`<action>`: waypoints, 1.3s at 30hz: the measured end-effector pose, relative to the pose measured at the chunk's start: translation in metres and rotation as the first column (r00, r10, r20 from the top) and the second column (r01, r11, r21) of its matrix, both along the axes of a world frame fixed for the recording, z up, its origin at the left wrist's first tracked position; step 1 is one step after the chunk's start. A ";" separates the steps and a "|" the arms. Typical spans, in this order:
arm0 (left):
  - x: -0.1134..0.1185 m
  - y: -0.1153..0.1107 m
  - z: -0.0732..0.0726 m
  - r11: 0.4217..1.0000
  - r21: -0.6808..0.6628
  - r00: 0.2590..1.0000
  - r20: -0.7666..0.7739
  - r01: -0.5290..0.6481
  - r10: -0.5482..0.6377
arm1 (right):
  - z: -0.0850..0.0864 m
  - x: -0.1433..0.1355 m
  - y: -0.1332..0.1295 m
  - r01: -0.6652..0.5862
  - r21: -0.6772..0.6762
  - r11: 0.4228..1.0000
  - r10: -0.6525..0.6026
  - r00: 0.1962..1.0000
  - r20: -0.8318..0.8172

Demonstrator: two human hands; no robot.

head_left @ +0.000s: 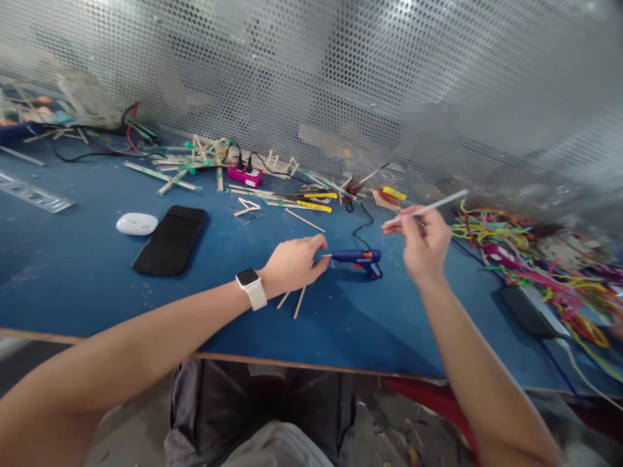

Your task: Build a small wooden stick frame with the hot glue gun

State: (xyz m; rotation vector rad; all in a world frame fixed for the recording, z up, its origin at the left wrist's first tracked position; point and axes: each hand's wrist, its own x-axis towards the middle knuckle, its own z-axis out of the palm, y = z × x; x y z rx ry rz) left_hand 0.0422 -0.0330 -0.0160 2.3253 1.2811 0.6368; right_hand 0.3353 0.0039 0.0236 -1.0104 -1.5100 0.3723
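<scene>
The blue glue gun (346,256) lay on the blue table (233,324), to the right of the magenta power block (246,176) and closer to the person. It had a dark blue body, a tapered nozzle pointing left, orange-red details around the grip, and a black cord curling away behind it. The right hand (427,243), farther right of the power block than the gun, pinched a slim, straight, whitish translucent stick (445,202) between thumb and fingers, its far end tilted up. The left hand (294,263), nearer the person than the power block and a little right of it, had its thumb and forefinger at the nozzle tip, the fingers bent; whether they gripped anything could not be told. Two thin pale wooden sticks (299,303) poked out beneath that hand, narrow and plain, their other ends hidden. Left of the power block and nearer the person lay a black phone (170,240), with a white mouse (137,224) just beside it.
</scene>
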 end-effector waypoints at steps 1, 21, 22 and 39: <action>-0.001 0.001 -0.001 0.999 0.029 1.000 0.013 0.013 -0.014 | -0.012 0.007 -0.006 0.002 0.011 1.000 -0.002 0.999 -0.038; -0.003 0.007 -0.015 0.952 0.086 0.954 -0.083 0.295 -0.288 | -0.032 0.031 -0.029 -0.316 -0.074 0.946 0.311 0.948 -0.073; -0.003 0.007 -0.014 0.952 0.084 0.954 -0.082 0.294 -0.287 | -0.031 0.032 -0.030 -0.315 -0.086 0.945 0.310 0.948 -0.064; -0.005 -0.002 -0.006 0.946 0.291 0.989 0.000 0.144 -0.151 | -0.041 0.033 -0.022 -0.354 -0.161 0.921 0.361 0.932 0.020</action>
